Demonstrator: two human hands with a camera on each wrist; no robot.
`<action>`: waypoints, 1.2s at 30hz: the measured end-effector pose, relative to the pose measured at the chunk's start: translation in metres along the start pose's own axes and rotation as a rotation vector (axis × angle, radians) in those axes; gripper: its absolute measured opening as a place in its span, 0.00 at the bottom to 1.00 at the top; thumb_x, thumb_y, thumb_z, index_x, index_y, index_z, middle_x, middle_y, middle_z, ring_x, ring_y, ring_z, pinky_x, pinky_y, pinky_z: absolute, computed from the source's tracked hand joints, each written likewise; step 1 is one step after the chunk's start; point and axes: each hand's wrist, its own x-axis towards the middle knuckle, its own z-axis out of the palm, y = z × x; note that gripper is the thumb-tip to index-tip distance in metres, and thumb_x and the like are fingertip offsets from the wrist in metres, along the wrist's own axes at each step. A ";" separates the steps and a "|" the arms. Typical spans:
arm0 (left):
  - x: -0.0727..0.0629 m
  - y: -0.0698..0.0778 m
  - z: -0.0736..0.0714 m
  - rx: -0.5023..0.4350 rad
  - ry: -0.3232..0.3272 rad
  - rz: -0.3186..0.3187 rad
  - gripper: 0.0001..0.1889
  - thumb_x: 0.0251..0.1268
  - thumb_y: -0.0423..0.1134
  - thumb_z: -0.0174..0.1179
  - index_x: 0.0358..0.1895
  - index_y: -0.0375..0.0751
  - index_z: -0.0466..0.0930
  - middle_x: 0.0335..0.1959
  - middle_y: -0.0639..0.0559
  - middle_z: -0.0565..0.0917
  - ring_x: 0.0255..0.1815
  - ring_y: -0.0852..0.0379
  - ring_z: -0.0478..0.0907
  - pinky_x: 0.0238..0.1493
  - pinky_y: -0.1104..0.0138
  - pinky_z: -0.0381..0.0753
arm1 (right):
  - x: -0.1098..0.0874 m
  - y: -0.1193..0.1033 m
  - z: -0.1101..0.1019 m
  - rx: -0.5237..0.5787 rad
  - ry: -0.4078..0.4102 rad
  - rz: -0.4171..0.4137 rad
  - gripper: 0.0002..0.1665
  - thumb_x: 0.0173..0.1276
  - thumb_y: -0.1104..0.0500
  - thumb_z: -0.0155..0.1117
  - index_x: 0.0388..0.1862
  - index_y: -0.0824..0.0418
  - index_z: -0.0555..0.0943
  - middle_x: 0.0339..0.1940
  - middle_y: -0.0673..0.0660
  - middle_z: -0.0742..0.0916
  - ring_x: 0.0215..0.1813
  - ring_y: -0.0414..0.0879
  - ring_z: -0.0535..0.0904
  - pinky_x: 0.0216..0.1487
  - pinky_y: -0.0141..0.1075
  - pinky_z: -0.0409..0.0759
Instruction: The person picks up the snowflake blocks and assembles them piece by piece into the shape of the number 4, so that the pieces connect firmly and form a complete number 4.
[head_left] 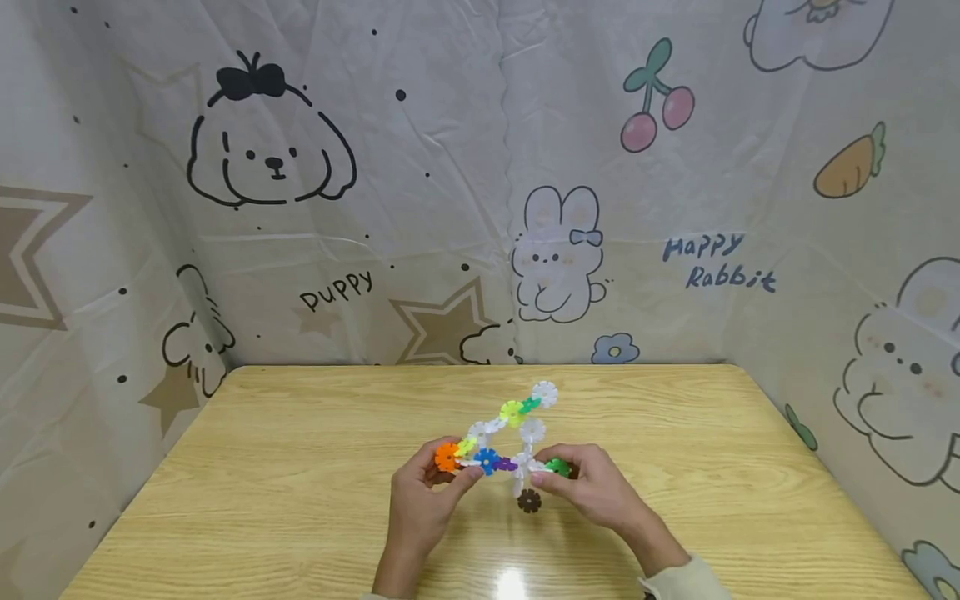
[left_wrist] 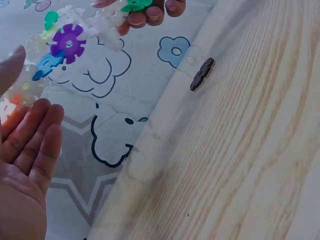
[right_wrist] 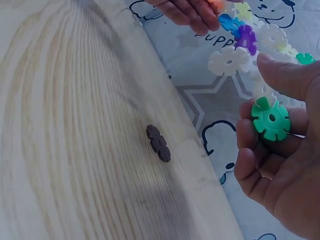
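Note:
Both hands hold up a linked chain of snowflake discs (head_left: 487,462) above the table. The left hand (head_left: 422,502) grips its left end, near an orange disc (head_left: 447,457) and a blue disc. At the right end, the right hand (head_left: 600,490) pinches the chain by a white disc, with a green disc (right_wrist: 271,119) against its fingers. A purple disc (left_wrist: 69,44) and several white ones link the middle. One branch runs up and away to a white disc (head_left: 545,394). Lying apart on the table below is a dark brown disc (right_wrist: 158,143).
The wood-grain table (head_left: 300,500) spreads around and in front of the hands. A printed cloth (head_left: 435,167) with cartoon animals hangs behind the table and along both sides.

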 end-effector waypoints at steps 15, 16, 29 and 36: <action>0.008 -0.012 0.003 0.165 -0.035 -0.073 0.16 0.52 0.44 0.77 0.43 0.42 0.87 0.32 0.55 0.84 0.26 0.59 0.76 0.25 0.70 0.77 | 0.007 0.011 -0.010 -0.022 0.009 0.125 0.20 0.66 0.51 0.71 0.47 0.66 0.85 0.23 0.50 0.77 0.25 0.40 0.68 0.26 0.31 0.69; 0.009 -0.013 0.003 0.178 -0.041 -0.078 0.17 0.52 0.45 0.77 0.43 0.43 0.87 0.31 0.55 0.83 0.25 0.59 0.75 0.25 0.71 0.75 | 0.008 0.012 -0.011 -0.023 0.010 0.129 0.19 0.66 0.51 0.71 0.46 0.66 0.85 0.23 0.50 0.78 0.25 0.40 0.69 0.27 0.31 0.70; 0.020 -0.020 0.006 0.376 -0.139 -0.134 0.17 0.58 0.50 0.73 0.39 0.38 0.86 0.30 0.53 0.83 0.29 0.58 0.74 0.30 0.67 0.75 | 0.018 0.026 -0.008 -0.063 0.059 0.161 0.18 0.65 0.51 0.72 0.44 0.64 0.85 0.29 0.52 0.80 0.33 0.46 0.72 0.34 0.35 0.73; 0.025 -0.021 0.007 0.446 -0.179 -0.186 0.19 0.64 0.53 0.68 0.39 0.37 0.85 0.27 0.53 0.79 0.28 0.57 0.71 0.30 0.64 0.72 | 0.023 0.032 -0.005 -0.085 0.088 0.167 0.19 0.64 0.51 0.73 0.44 0.65 0.85 0.28 0.52 0.81 0.32 0.45 0.73 0.33 0.34 0.74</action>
